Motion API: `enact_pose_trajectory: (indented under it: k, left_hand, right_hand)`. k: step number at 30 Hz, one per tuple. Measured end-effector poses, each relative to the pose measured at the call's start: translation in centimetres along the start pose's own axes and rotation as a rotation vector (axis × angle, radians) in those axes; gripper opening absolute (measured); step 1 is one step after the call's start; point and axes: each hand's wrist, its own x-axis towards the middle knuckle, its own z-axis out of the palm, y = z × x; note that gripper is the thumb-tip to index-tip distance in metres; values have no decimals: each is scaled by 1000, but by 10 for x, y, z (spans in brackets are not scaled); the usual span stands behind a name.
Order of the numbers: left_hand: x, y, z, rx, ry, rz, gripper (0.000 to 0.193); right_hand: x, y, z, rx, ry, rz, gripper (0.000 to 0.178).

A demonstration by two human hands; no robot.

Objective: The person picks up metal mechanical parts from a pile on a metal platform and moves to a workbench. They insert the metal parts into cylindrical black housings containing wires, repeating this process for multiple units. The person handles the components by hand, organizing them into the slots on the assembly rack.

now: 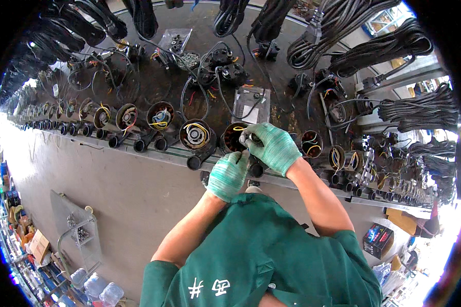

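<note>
At the bench's front edge lies an open motor housing (pixel 232 139), its mouth toward me, with dark reddish windings and a yellow wire inside. My right hand (pixel 274 148), in a pale green knit glove, is closed around a small dark part with a metal end (pixel 251 138), held at the housing's right side. My left hand (pixel 227 176), gloved alike, pinches at the lower rim of that housing; what sits between its fingertips is hidden. To the left stands another housing (pixel 195 135) with a light metal core and yellow wires.
Rows of similar housings (pixel 126 117) line the edge on both sides. Behind my hands lie a clear plastic bag (pixel 251 105), motor end pieces with cables (pixel 234 74) and a bag of small parts (pixel 175 41). Bundled black cables (pixel 379 48) hang above. A grey cart (pixel 77 230) stands lower left.
</note>
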Motion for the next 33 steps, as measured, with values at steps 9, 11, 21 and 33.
enact_pose_trajectory:
  k: [9, 11, 21, 33]
  left_hand:
    - [-4, -5, 3, -18, -58, 1, 19]
    - [-3, -3, -1, -18, -63, 15, 20]
    - [-4, -5, 3, -26, -63, -8, 21]
    - [-3, 0, 0, -30, 8, -30, 24]
  right_hand:
    - [19, 7, 38, -117, -171, -34, 24]
    - [19, 8, 38, -160, -210, -38, 26]
    - [26, 15, 54, -187, -197, 71, 33]
    - [-26, 14, 3, 45, 32, -84, 27]
